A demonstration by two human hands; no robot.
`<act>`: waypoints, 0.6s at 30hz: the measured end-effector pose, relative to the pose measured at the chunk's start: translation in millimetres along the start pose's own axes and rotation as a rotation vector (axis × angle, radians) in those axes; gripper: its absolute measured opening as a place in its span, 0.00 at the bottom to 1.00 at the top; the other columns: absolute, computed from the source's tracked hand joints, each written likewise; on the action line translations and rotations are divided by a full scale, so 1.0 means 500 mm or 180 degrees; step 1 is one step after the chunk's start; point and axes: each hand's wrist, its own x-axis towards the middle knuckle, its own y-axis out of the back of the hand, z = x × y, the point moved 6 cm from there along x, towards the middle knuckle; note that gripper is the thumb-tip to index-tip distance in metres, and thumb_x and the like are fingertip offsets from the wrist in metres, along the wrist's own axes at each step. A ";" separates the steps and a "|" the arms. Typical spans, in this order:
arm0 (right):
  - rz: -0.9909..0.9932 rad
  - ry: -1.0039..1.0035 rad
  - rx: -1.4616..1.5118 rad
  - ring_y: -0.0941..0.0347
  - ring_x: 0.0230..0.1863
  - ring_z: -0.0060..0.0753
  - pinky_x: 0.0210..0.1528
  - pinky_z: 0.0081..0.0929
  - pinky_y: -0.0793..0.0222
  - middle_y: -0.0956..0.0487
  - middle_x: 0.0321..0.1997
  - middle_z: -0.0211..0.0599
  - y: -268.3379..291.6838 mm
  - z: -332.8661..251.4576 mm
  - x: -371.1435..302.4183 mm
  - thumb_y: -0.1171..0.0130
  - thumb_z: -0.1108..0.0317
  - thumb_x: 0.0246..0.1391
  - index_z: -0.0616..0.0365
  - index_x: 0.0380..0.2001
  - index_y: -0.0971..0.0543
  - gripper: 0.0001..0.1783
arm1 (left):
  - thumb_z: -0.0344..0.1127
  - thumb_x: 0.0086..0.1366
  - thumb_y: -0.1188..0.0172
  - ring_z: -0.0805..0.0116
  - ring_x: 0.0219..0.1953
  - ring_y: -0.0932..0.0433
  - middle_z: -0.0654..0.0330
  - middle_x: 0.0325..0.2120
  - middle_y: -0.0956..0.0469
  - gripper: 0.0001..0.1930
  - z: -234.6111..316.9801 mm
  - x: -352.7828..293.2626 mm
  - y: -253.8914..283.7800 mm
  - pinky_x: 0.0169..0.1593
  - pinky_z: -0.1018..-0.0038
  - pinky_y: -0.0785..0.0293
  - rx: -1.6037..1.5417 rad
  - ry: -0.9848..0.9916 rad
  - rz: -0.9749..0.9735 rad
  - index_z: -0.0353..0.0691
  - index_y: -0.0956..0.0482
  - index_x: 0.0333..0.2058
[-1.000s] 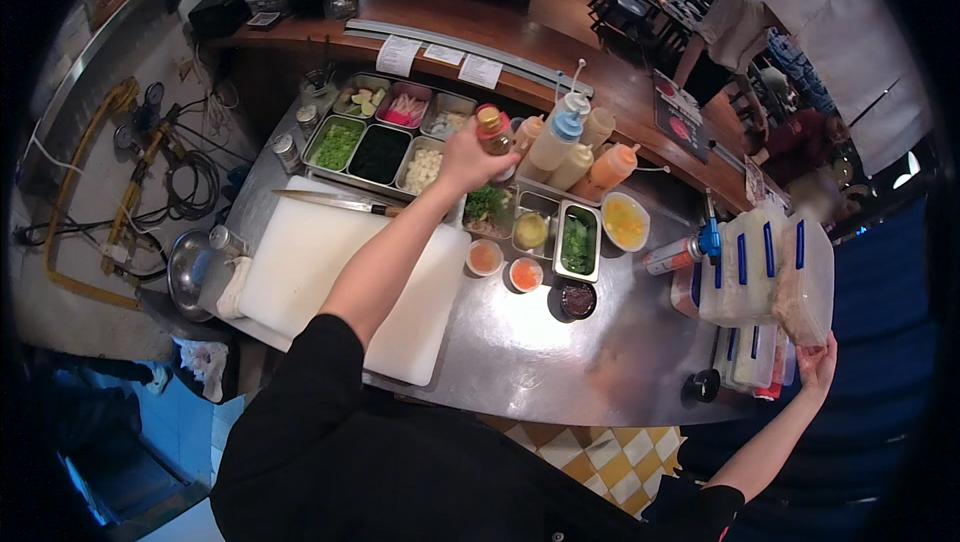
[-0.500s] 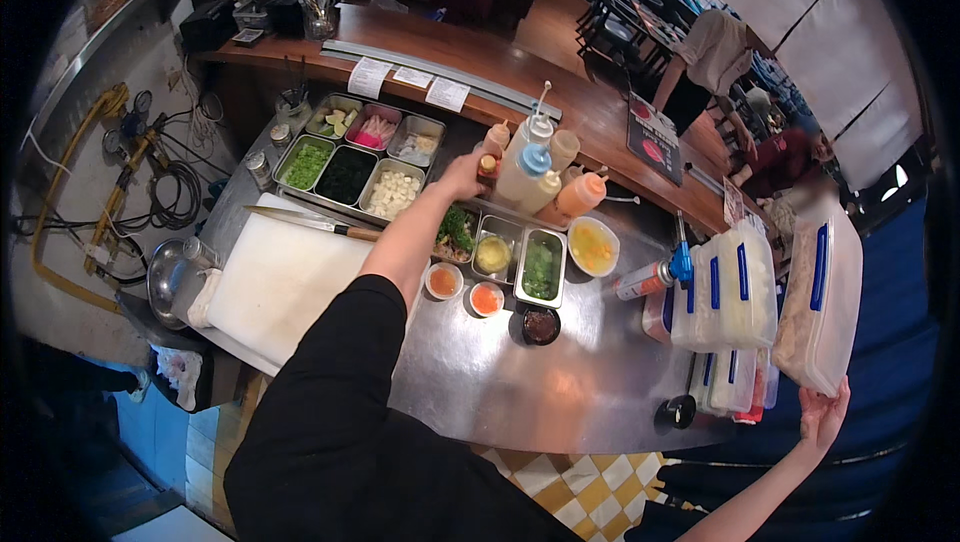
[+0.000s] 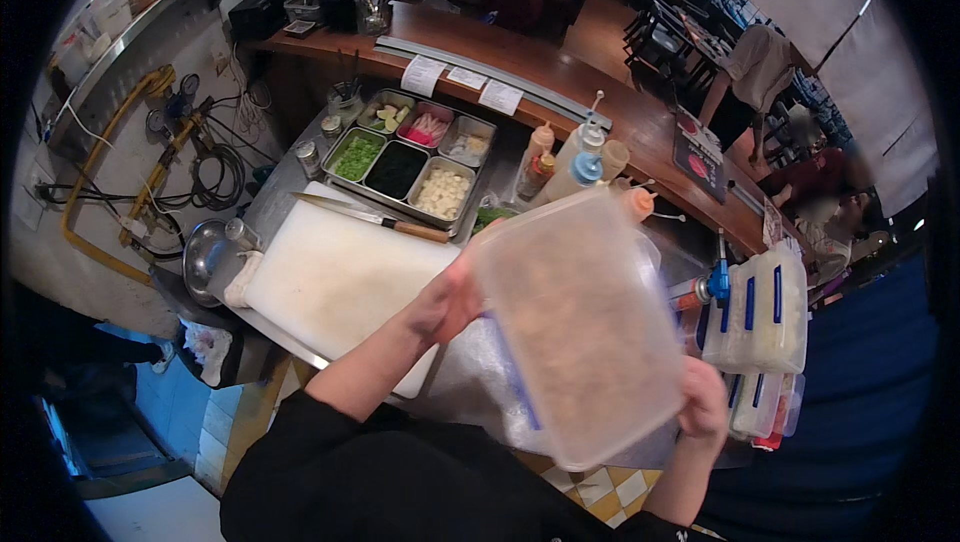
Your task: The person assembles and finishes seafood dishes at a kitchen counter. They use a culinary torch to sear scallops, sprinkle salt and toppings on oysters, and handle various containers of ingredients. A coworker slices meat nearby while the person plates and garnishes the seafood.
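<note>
A large translucent plastic food container (image 3: 580, 322) with blue clips is held up over the steel counter, tilted, its broad face toward me. Pale brownish contents show blurrily through its wall. My left hand (image 3: 450, 297) is closed at its left edge, some fingers hidden behind it. Gripping the opposite edge is my right hand (image 3: 705, 399). Left of the container lies a white cutting board (image 3: 340, 272), with a knife (image 3: 400, 225) along its far edge. Behind the container stand several squeeze bottles (image 3: 580, 157), partly covered by it.
Metal pans of chopped green onion (image 3: 356, 156), white cubes (image 3: 442, 192) and other ingredients sit beyond the board. To the right are stacked clip-lid containers (image 3: 765, 307) and a blue-headed gas torch (image 3: 715, 282). A wooden ledge (image 3: 480, 52) runs behind; people stand past it.
My right hand has brought the container from the far right to the middle, over the counter. My left hand has left the sauce bottles and come back to the container's left edge.
</note>
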 end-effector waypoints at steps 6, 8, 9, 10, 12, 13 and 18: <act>-0.0295 -0.0367 -0.0094 0.28 0.49 0.27 0.48 0.24 0.33 0.25 0.52 0.40 -0.232 0.148 0.173 0.40 0.55 0.58 0.67 0.57 0.33 0.31 | 0.55 0.58 0.38 0.58 0.57 0.25 0.51 0.57 0.27 0.41 0.178 -0.152 0.186 0.58 0.62 0.26 0.0248 0.0016 0.0895 0.35 0.38 0.64; -0.0016 0.1349 -0.1270 0.37 0.63 0.41 0.61 0.35 0.39 0.37 0.65 0.51 -0.348 0.089 0.229 0.34 0.44 0.51 0.64 0.63 0.41 0.48 | 0.55 0.60 0.40 0.59 0.54 0.23 0.52 0.54 0.25 0.38 0.273 -0.194 0.242 0.56 0.60 0.24 0.0337 -0.0203 0.1062 0.37 0.36 0.63; 0.0154 0.2959 -0.2136 0.45 0.72 0.50 0.69 0.42 0.46 0.46 0.73 0.57 -0.434 0.034 0.224 0.30 0.37 0.44 0.63 0.66 0.47 0.59 | 0.56 0.61 0.41 0.58 0.53 0.22 0.52 0.54 0.25 0.37 0.317 -0.212 0.267 0.56 0.59 0.24 0.0280 -0.0206 0.1124 0.37 0.36 0.62; 0.0130 0.3330 -0.2946 0.59 0.77 0.61 0.74 0.55 0.62 0.58 0.76 0.62 -0.499 0.021 0.221 0.26 0.29 0.30 0.54 0.69 0.49 0.70 | 0.56 0.61 0.41 0.58 0.53 0.22 0.52 0.53 0.25 0.37 0.354 -0.224 0.287 0.55 0.57 0.24 0.0220 -0.0215 0.1193 0.37 0.35 0.61; 0.0413 0.4687 -0.3869 0.54 0.74 0.63 0.72 0.64 0.60 0.50 0.74 0.58 -0.615 0.012 0.259 0.37 0.38 0.49 0.50 0.68 0.46 0.51 | 0.56 0.62 0.43 0.58 0.50 0.21 0.53 0.52 0.24 0.34 0.472 -0.219 0.286 0.53 0.53 0.23 0.0417 -0.0379 0.1399 0.40 0.33 0.60; 0.0523 0.4977 -0.3780 0.51 0.73 0.62 0.72 0.63 0.59 0.45 0.72 0.56 -0.647 -0.010 0.295 0.43 0.44 0.55 0.55 0.66 0.42 0.42 | 0.57 0.63 0.43 0.60 0.47 0.20 0.56 0.50 0.23 0.33 0.528 -0.210 0.293 0.51 0.55 0.22 0.0543 -0.0427 0.1541 0.43 0.33 0.60; 0.1235 0.5982 -0.2869 0.34 0.61 0.53 0.65 0.54 0.44 0.30 0.59 0.50 -0.836 -0.298 0.473 0.44 0.54 0.57 0.61 0.56 0.31 0.29 | 0.74 0.61 0.49 0.62 0.53 0.26 0.60 0.53 0.28 0.47 0.902 -0.204 0.165 0.51 0.56 0.26 0.0784 -0.1153 0.0267 0.47 0.47 0.68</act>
